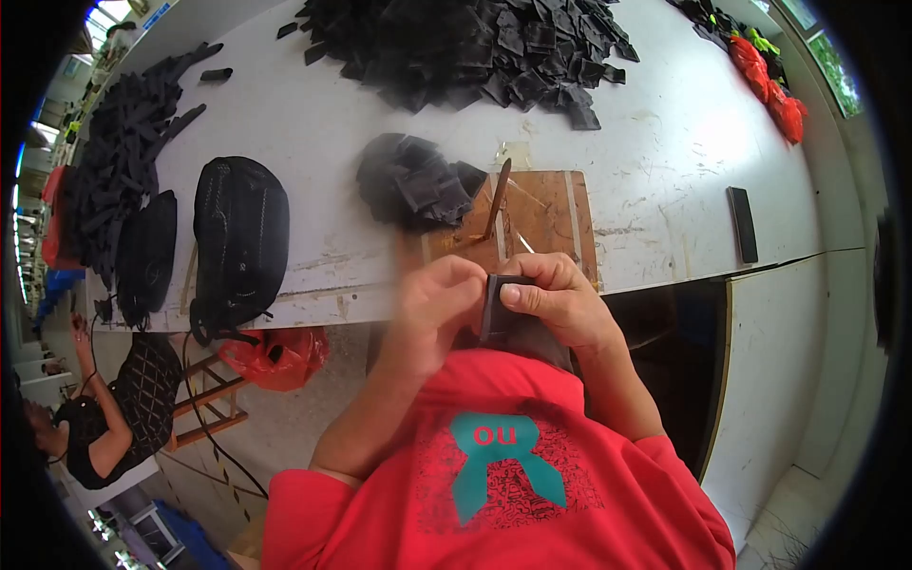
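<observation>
A small flat black fabric piece (pixel 502 302), with a folded-looking edge, is between my two hands just off the table's front edge. My right hand (pixel 565 296) grips it, thumb pressed flat on its face and fingers behind. The bent fingers of my left hand (pixel 442 302) pinch at its left edge; motion blurs that hand a little. Beyond my hands lies a wooden board (pixel 556 214) with pale strips, and a brown pointed stick (pixel 499 198) rises from it at a slant. Beside the board's far left corner sits a small heap of black fabric pieces (pixel 423 185).
A large pile of black pieces (pixel 475 47) covers the table's far middle. Black strips (pixel 123 142) and two black zip pouches (pixel 241 242) lie left. A black bar (pixel 741 225) and red plastic bags (pixel 768 90) are right. Another person (pixel 123 408) is at lower left.
</observation>
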`<action>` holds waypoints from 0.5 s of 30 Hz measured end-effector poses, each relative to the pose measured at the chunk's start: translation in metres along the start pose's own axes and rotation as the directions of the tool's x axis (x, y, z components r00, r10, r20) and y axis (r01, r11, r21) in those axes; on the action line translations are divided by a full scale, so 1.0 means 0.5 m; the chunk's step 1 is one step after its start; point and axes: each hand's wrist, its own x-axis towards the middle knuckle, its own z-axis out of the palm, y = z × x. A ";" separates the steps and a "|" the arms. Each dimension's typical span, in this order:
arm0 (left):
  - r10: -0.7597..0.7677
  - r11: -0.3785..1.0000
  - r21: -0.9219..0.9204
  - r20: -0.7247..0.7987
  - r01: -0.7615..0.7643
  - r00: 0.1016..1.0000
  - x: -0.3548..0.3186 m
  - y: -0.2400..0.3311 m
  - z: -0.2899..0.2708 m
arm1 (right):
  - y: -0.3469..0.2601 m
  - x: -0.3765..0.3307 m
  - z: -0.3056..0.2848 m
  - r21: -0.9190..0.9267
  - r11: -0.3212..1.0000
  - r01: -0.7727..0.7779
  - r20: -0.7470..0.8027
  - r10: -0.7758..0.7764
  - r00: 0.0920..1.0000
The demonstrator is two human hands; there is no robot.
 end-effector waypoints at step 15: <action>0.281 0.753 0.654 -0.209 -0.080 0.937 0.008 -0.011 0.010 | 0.015 0.007 0.048 -0.935 0.347 0.078 -0.198 -0.689 0.697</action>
